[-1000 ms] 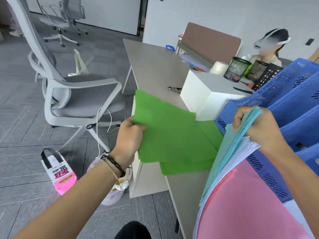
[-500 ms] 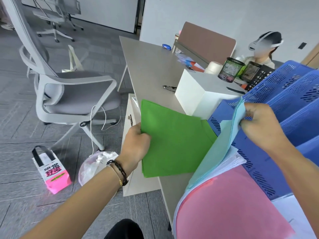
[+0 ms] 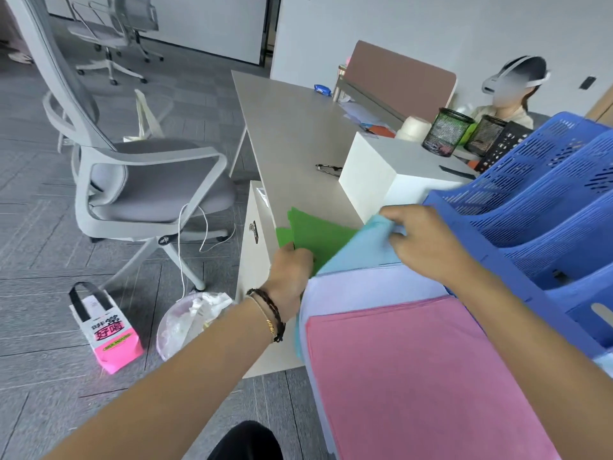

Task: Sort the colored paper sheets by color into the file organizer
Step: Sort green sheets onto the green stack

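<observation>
Green sheets lie on the desk left of the paper stack, and my left hand grips their near edge. A light blue sheet tops the far part of the stack; my right hand pinches its far corner, lowered almost flat. Below it show a pale lilac sheet and a pink sheet nearest me. The blue slotted file organizer stands at the right, just beyond my right hand.
A white box stands on the desk behind the papers, with mesh pen cups and a seated person beyond. A grey office chair, a pink-and-white bag and a plastic bag are on the floor at left.
My right hand has lowered the lifted stack of sheets flat onto the pile. My left hand slid the green sheets down onto the desk, now partly under the blue sheet.
</observation>
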`<act>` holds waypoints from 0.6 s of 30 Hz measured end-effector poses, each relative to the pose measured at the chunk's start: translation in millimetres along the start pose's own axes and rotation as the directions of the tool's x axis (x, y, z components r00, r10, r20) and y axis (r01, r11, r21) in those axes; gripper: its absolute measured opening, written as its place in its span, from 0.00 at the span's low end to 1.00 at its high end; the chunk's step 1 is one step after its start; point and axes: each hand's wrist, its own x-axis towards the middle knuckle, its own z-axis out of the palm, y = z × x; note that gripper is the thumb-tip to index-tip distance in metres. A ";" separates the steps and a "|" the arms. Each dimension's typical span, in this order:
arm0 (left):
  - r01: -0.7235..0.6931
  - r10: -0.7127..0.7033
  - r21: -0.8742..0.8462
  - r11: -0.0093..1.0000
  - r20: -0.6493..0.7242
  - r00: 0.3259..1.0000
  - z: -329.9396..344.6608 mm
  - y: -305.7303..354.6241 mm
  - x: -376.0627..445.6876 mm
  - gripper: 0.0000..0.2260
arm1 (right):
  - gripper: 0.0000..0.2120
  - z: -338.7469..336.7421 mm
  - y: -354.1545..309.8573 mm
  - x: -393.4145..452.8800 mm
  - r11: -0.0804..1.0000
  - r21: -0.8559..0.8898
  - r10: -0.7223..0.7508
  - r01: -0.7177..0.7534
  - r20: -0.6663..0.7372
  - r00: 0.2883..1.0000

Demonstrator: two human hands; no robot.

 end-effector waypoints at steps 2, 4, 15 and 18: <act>0.029 -0.029 -0.009 1.000 0.001 1.000 -7.9 7.5 2.4 0.18 | 0.09 17.8 -3.7 13.1 0.997 -0.070 -0.002 0.007 0.070 0.998; 0.034 -0.034 0.012 0.999 0.008 0.999 -18.1 13.3 5.2 0.17 | 0.14 33.9 -8.1 25.2 0.993 -0.117 0.012 0.003 0.128 0.992; 0.112 -0.109 -0.027 0.993 0.085 0.990 -38.8 29.0 -11.1 0.16 | 0.11 83.7 -4.4 50.5 0.964 -0.248 -0.003 0.098 0.357 0.934; 0.060 -0.057 -0.030 0.998 0.100 0.993 -40.9 39.2 -22.8 0.11 | 0.23 89.5 1.9 45.9 0.971 -0.227 0.001 0.080 0.335 0.942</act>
